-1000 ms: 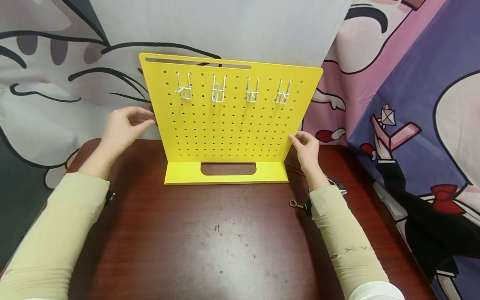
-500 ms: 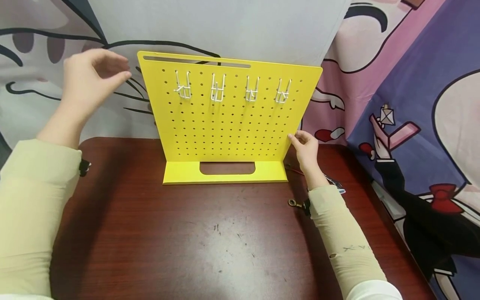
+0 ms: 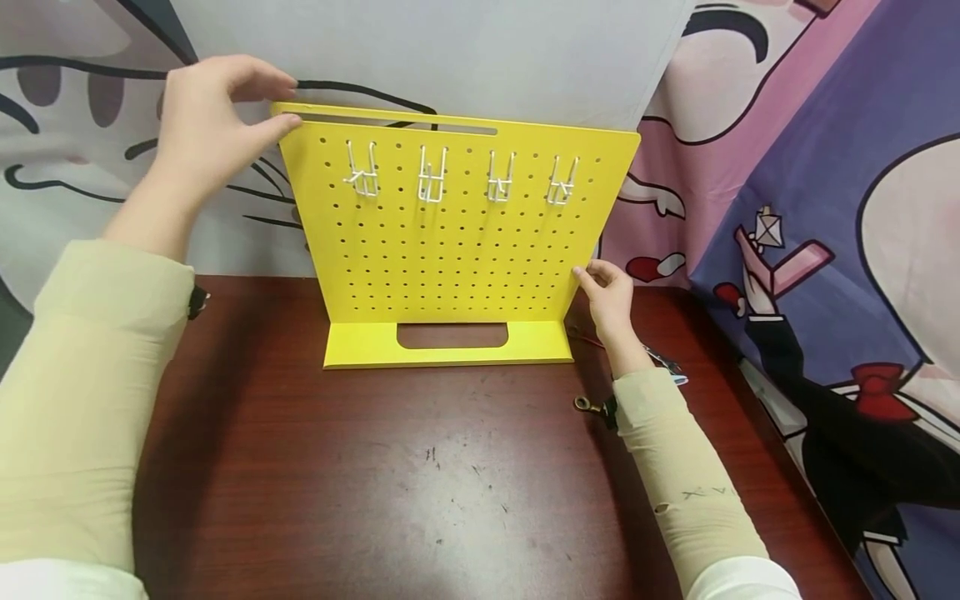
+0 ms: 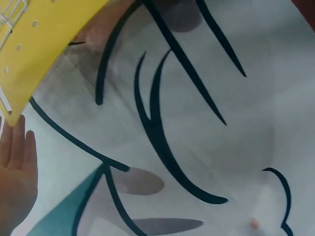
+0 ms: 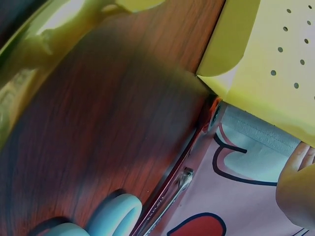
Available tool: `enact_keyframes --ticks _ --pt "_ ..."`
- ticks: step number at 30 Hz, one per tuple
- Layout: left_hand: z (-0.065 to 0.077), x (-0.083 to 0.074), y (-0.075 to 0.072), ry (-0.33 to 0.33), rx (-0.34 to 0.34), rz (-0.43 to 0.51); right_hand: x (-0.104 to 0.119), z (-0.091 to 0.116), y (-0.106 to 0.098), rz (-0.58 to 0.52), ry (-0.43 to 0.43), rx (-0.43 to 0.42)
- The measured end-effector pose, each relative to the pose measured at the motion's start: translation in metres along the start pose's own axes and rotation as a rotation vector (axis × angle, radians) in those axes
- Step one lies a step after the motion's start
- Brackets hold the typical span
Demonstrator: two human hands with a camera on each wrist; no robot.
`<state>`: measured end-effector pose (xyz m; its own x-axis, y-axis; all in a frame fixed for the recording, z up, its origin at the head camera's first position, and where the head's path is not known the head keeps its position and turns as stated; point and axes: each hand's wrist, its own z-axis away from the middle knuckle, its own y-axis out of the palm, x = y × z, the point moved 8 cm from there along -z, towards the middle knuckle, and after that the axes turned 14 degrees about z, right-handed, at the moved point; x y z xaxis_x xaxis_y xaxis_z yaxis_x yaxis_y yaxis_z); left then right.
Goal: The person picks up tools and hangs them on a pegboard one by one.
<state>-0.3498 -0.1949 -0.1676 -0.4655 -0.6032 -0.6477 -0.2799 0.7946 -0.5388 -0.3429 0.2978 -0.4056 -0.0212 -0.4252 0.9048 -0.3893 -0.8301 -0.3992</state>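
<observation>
A yellow pegboard (image 3: 457, 225) stands on its foot at the back of the table, with several white wire hooks (image 3: 431, 177) along its upper part. My left hand (image 3: 213, 125) is at the board's upper left corner, thumb in front and fingers above and behind, spread apart; contact is hard to tell. In the left wrist view, the fingers of that left hand (image 4: 18, 172) are straight just below the corner. My right hand (image 3: 611, 302) pinches the board's right edge, thumb on the front and fingers behind it.
Behind my right forearm lie a metal tool (image 5: 170, 199) and something with light blue loops (image 5: 118, 216), partly hidden. A brass ring-ended piece (image 3: 585, 405) shows beside the right wrist. Printed cloth (image 3: 780, 208) hangs behind and to the right of the dark red table (image 3: 390, 467).
My left hand moved up and away from the board's left side, then right to its upper left corner. The right hand stays on the right edge.
</observation>
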Motion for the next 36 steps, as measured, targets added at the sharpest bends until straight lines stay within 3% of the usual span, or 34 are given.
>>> enact_keyframes --ticks 9,15,22,30,36 --pt "-0.009 -0.01 0.029 0.02 0.152 -0.049 -0.003 -0.001 0.001 0.0 0.032 0.006" --pt "-0.01 -0.007 0.039 0.021 0.198 -0.096 -0.004 -0.001 0.001 -0.006 0.022 -0.002" --pt "-0.01 -0.003 0.043 -0.007 0.192 -0.11 -0.004 -0.003 0.0 -0.003 -0.007 -0.008" --pt "-0.008 -0.002 0.046 0.03 0.158 -0.113 -0.005 -0.007 0.0 -0.01 0.02 0.027" --pt "-0.007 -0.003 0.047 0.057 0.133 -0.106 0.002 -0.007 -0.005 0.081 -0.036 0.078"
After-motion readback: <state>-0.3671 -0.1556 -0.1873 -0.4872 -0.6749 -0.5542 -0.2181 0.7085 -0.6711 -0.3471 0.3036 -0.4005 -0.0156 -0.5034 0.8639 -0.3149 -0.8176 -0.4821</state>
